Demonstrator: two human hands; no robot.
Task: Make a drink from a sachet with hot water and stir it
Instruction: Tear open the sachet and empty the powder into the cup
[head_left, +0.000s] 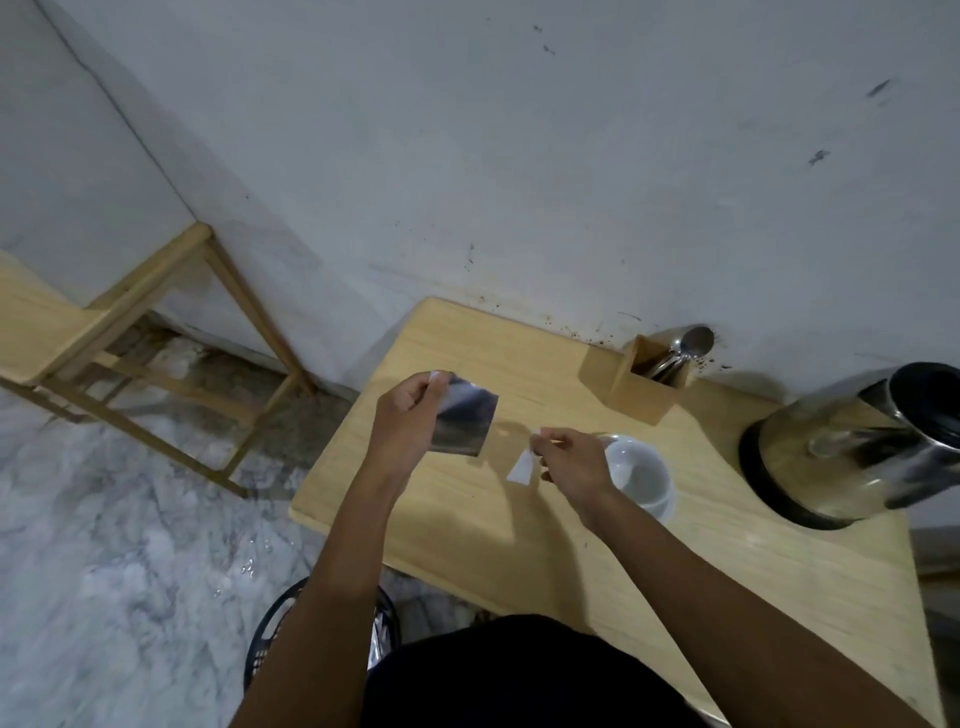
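Wooden table against scuffed grey wall

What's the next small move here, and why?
Probably carry the sachet in the left hand over the white cup and tip it in. The right hand holds a torn-off strip, so the sachet looks open, and the cup appears empty. The strip can be dropped afterwards.
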